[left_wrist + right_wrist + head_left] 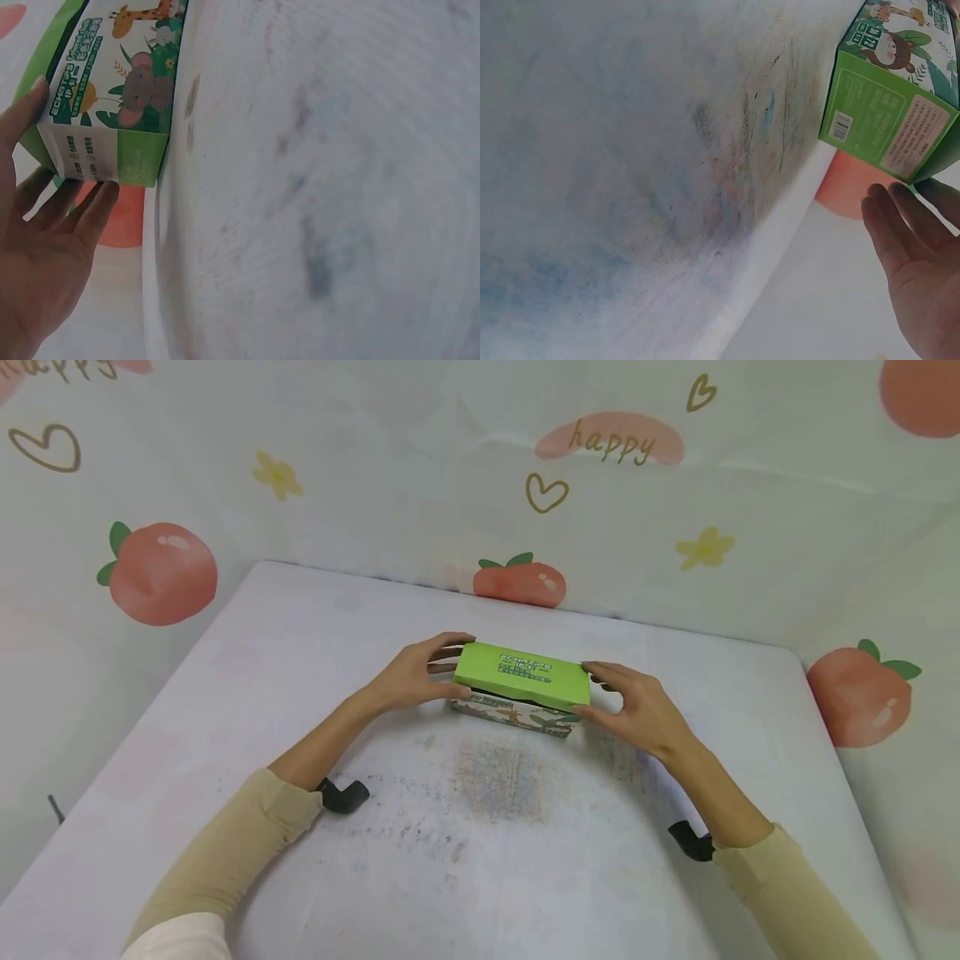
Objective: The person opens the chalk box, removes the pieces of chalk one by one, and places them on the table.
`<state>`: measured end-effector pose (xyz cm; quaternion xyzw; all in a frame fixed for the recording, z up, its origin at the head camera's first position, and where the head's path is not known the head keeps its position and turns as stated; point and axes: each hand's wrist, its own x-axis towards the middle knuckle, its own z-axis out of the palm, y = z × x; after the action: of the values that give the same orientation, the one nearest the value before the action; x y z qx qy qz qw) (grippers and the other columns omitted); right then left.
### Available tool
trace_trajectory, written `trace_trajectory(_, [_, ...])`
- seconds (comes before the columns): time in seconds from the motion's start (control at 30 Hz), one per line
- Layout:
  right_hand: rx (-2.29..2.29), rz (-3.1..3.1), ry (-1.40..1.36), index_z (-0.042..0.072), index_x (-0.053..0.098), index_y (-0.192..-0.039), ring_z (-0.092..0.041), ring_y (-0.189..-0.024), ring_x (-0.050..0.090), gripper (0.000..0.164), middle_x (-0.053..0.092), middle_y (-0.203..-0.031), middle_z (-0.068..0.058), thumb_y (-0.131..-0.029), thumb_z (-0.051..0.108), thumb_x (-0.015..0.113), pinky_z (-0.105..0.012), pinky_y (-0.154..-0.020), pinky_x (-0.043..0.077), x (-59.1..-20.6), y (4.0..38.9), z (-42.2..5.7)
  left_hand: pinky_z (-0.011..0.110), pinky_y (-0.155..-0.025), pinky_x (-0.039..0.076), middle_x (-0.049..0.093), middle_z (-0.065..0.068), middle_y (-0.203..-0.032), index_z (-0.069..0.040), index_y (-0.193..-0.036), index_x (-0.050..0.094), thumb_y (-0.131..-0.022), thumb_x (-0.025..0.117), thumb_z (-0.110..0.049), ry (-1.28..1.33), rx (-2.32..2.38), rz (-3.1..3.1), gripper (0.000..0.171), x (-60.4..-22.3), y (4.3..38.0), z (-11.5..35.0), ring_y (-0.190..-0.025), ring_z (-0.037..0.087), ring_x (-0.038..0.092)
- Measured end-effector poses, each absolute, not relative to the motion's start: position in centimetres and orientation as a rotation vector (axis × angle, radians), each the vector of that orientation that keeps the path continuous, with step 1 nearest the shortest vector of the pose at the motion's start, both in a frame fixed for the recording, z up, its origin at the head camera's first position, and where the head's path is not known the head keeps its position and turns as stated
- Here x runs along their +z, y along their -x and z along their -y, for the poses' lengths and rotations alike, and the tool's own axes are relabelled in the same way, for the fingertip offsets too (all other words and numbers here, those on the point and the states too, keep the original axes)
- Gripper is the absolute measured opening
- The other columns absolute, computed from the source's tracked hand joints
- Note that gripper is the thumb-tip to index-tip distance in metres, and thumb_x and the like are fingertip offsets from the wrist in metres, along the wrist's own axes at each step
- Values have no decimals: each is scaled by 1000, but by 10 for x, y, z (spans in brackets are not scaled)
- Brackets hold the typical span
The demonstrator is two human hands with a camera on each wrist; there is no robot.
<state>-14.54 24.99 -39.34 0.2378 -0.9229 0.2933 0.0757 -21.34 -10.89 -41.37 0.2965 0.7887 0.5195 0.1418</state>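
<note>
A small cardboard box (513, 713) with a bright green lid (525, 673) sits on the white table, its printed animal side facing me. Along the lid's front edge runs a thin dark gap. My left hand (412, 675) holds the left end, thumb at the front upper edge and fingers around the back. At the other end, my right hand (641, 706) grips the box with its thumb at the front corner and a fingertip on the rear top corner. The left wrist view shows an elephant and a giraffe on the box (142, 82); a barcode marks its green end (877, 112) in the right wrist view.
Smudges and coloured marks cover part of the table (420, 902) in front of the box. Behind it hangs a pale cloth (405, 493) printed with fruit, hearts and flowers. A black bent piece (345, 797) shows at the left wrist, another (690, 842) at the right.
</note>
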Motion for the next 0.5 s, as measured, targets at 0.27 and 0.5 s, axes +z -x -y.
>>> trace_trajectory(0.27, [861, 2701, -646, 2, 71, -121, -30, -95, 70, 46, 72, -115, -12, -82, 23, 82, -51, -82, 57, -392, 137, -254, 36, -109, 45, 49, 12, -146, -8, -143, 47, -86, 79, -11, -834, 1622, -2249, 65, -414, 212, 116, -135, 31, 48])
trace_trajectory(0.5, [950, 2632, -576, 5, 76, -109, -26, -85, 72, 26, 75, -106, -8, -87, 17, 78, -44, -69, 59, -389, 136, -250, 36, -109, 45, 50, 12, -146, -3, -129, 54, -89, 76, -11, -839, 1674, -2239, 47, -407, 210, 114, -132, 29, 51])
